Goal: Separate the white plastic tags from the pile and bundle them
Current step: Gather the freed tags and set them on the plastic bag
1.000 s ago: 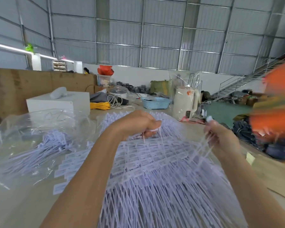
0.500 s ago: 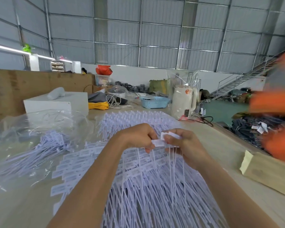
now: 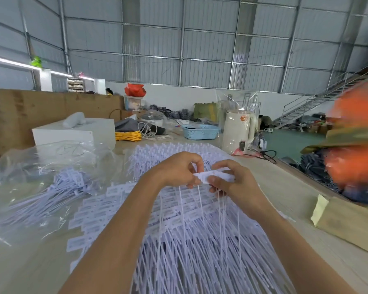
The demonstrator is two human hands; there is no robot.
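A big pile of white plastic tags with long thin tails covers the table in front of me. Above it, my left hand and my right hand meet and together pinch the flat heads of a small bunch of white tags. The tails of that bunch hang straight down onto the pile. Both hands have curled fingers around the heads.
A clear plastic bag with more white tags lies at the left. A white box, yellow cord, blue basket and cream kettle stand behind. A cardboard piece lies right; a blurred orange shape moves beyond.
My right hand came in from the right with its tags and joined my left hand; both now hold one bunch together. The orange shape at the right shifted.
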